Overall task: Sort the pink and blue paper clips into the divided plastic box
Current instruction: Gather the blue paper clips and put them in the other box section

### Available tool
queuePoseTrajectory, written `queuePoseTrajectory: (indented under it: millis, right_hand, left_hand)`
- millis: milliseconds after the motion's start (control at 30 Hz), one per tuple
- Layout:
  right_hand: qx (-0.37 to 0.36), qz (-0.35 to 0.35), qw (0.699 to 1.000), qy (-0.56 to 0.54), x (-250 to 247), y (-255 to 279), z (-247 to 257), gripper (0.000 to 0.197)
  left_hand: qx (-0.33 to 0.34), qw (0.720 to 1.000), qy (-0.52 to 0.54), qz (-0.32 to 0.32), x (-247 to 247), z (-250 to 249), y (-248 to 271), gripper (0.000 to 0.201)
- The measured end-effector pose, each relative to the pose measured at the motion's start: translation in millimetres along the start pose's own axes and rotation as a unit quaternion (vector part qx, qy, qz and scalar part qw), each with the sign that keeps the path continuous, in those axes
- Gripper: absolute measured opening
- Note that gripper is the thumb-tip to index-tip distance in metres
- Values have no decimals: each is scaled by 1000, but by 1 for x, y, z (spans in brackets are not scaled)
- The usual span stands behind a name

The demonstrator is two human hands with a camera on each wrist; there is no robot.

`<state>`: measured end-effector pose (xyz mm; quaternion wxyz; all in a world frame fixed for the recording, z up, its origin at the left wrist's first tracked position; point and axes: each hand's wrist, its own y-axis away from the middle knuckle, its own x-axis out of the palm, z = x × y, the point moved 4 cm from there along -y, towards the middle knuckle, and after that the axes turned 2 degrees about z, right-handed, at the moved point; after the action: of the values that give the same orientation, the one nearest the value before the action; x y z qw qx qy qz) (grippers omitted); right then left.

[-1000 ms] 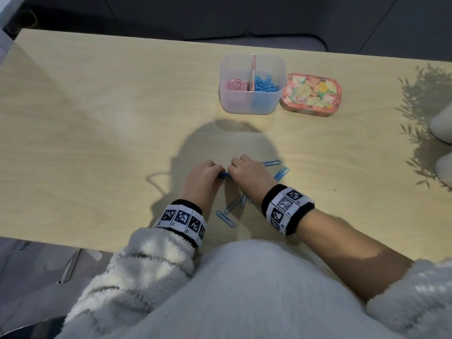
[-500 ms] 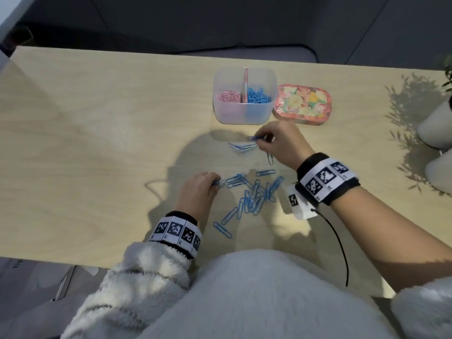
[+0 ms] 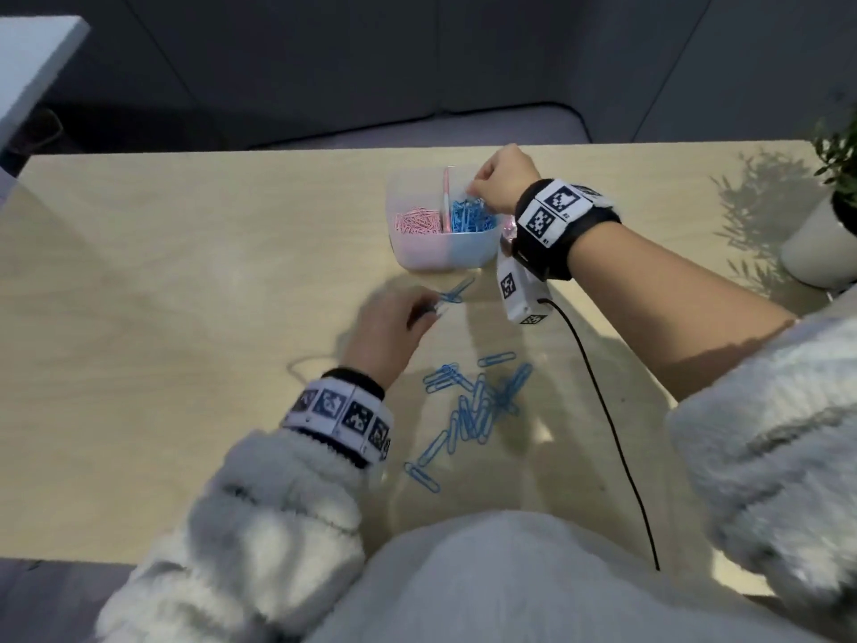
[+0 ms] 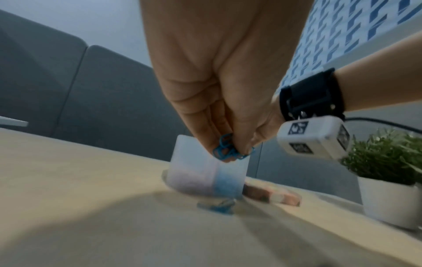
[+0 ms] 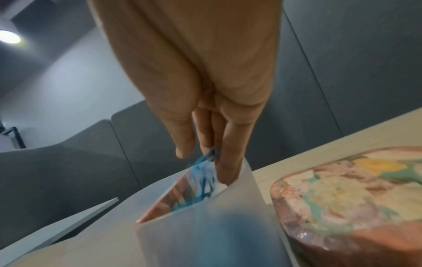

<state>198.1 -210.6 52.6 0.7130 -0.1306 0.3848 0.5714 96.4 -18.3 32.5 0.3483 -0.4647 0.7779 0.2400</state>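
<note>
The translucent divided box (image 3: 431, 259) stands at the table's far side, pink clips (image 3: 416, 222) in its left compartment, blue clips (image 3: 470, 216) in its right. My right hand (image 3: 473, 192) hangs over the blue compartment, its fingertips (image 5: 228, 169) just inside the rim (image 5: 247, 173), with blue clips (image 5: 211, 155) pinched between thumb and fingers. My left hand (image 3: 431, 308) is in front of the box and pinches a small bunch of blue clips (image 4: 226, 150). A few blue clips (image 3: 457, 292) lie just beyond it. A pile of blue clips (image 3: 473, 403) lies near me.
A floral tin (image 5: 354, 196) sits right of the box, mostly hidden behind my right wrist in the head view. A potted plant (image 3: 821, 243) stands at the far right edge. A black cable (image 3: 612, 433) runs from my right wrist across the table.
My right hand has carried blue clips from the table up over the box's blue compartment. My left hand has moved forward from the pile toward the box, still holding clips.
</note>
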Motion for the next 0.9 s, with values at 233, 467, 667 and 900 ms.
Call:
queuePoseTrajectory:
  millis: [233, 467, 667, 900]
  right_hand:
    - [-8, -92, 981, -169, -17, 26, -26, 33]
    - [3, -103, 967, -232, -13, 106, -84, 26]
    - [75, -38, 984, -157, -4, 131, -145, 20]
    - [52, 47, 998, -6, 27, 147, -157, 23]
  left_hand:
    - [14, 998, -35, -56, -15, -42, -105, 27]
    - [-28, 991, -131, 27, 9, -57, -164, 29]
    - [71, 996, -54, -28, 6, -56, -123, 18]
    - [53, 981, -162, 88, 42, 7, -32, 34]
